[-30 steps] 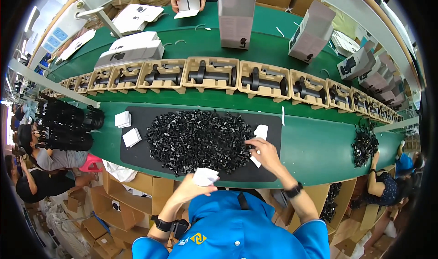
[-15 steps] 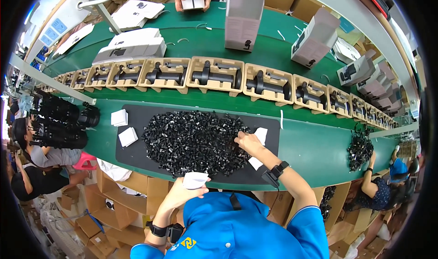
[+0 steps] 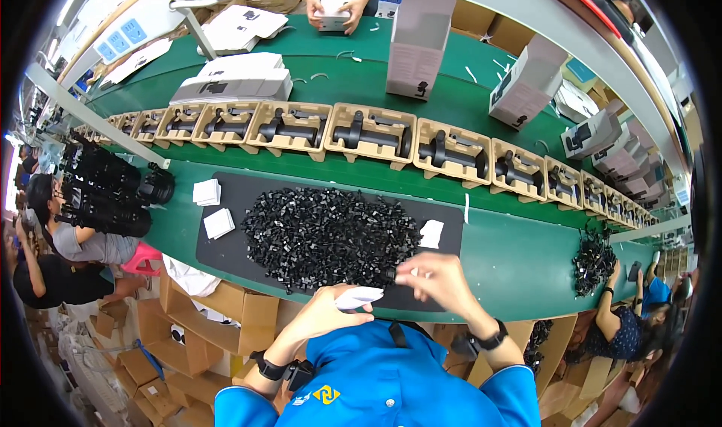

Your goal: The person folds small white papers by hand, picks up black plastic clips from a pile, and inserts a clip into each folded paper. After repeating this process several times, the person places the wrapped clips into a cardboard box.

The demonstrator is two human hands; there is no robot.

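Close to my body, my left hand (image 3: 329, 314) is closed on a small white bag (image 3: 359, 298). My right hand (image 3: 436, 278) is right of it, above the mat's near right part, fingers drawn together and slightly blurred. Whatever they may hold is too small to make out. In front of both hands a wide heap of small black parts (image 3: 323, 228) lies on a dark grey mat (image 3: 220, 243). A flat white piece (image 3: 431, 234) rests at the heap's right. Two small white stacks, one upper (image 3: 207, 192) and one lower (image 3: 219, 223), sit at its left.
Beyond the mat runs a row of tan moulded trays (image 3: 370, 136) holding black devices. White boxes (image 3: 421, 43) stand on the green table, with flattened cartons (image 3: 233, 81) at far left. Another person's hands (image 3: 335, 13) hold a white box opposite. Black cables (image 3: 594, 261) lie at right.
My right hand has drawn back from the heap toward my body and my left hand. The left hand, with the white bag, has shifted slightly right. The whole view has shifted a little too.
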